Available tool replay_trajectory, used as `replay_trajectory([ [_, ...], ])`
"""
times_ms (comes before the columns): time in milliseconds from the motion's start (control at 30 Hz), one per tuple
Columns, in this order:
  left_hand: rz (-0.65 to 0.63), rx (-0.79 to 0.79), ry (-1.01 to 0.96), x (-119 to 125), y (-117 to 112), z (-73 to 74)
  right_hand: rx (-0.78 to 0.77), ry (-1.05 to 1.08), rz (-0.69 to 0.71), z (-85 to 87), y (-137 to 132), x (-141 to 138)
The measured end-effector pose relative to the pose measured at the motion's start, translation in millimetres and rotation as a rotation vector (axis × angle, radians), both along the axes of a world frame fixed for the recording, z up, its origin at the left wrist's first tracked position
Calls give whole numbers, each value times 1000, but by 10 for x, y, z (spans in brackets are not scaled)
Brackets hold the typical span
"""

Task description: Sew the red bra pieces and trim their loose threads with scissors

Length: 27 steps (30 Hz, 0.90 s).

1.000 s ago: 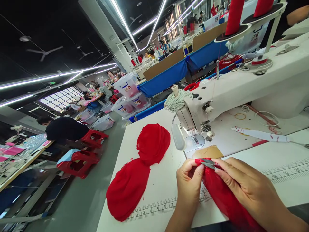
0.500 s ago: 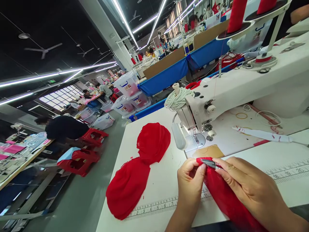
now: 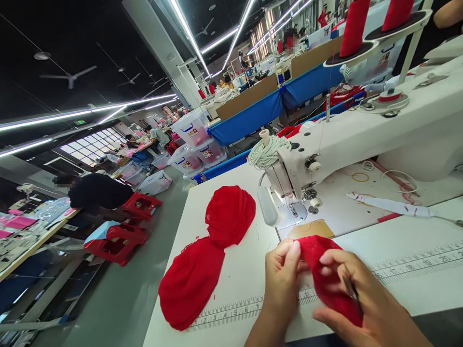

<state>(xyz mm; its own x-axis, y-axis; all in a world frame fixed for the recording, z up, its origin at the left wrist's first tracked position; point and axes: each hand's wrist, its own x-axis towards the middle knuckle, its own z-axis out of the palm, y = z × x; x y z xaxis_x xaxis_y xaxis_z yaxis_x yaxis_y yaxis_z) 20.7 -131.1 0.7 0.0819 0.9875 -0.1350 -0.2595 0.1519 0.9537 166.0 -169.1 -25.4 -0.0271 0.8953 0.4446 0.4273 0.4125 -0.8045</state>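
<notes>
My left hand (image 3: 282, 282) pinches the edge of a piece of red fabric (image 3: 318, 260) between thumb and fingers, just in front of the sewing machine's needle area. Dark thread snips (image 3: 351, 291) sit within my right hand (image 3: 374, 299), held against the palm, blades away from the cloth edge. That hand's thumb and fingers are spread beside the fabric and slightly blurred. The fabric hangs down between both hands over the printed ruler (image 3: 246, 308). Left of them lie two stacks of red cup-shaped fabric, a far stack (image 3: 231, 214) and a near stack (image 3: 191, 284), touching each other.
A white sewing machine (image 3: 376, 130) stands at the right, with a coil of pale cord (image 3: 267, 152) on its head and red thread cones (image 3: 354, 29) above. A white strip-wrapped tool (image 3: 390, 205) lies beside it. Red stools (image 3: 115, 241) and a seated person (image 3: 99, 190) are left.
My right hand has drawn the snips back from the fabric edge toward me and opened its fingers. The fabric has turned and spread between the hands. My left hand still pinches it.
</notes>
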Motion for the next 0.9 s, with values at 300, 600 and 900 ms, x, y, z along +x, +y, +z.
replay_trajectory([
  [300, 18, 577, 626, -54, -229, 144, 40, -42, -137, 108, 228, -46],
  [600, 66, 265, 538, -57, -62, 207, -499, 540, 82, 302, 360, -6],
  [900, -216, -226, -107, -90, -7, 249, -565, 522, 115, 289, 458, 12],
])
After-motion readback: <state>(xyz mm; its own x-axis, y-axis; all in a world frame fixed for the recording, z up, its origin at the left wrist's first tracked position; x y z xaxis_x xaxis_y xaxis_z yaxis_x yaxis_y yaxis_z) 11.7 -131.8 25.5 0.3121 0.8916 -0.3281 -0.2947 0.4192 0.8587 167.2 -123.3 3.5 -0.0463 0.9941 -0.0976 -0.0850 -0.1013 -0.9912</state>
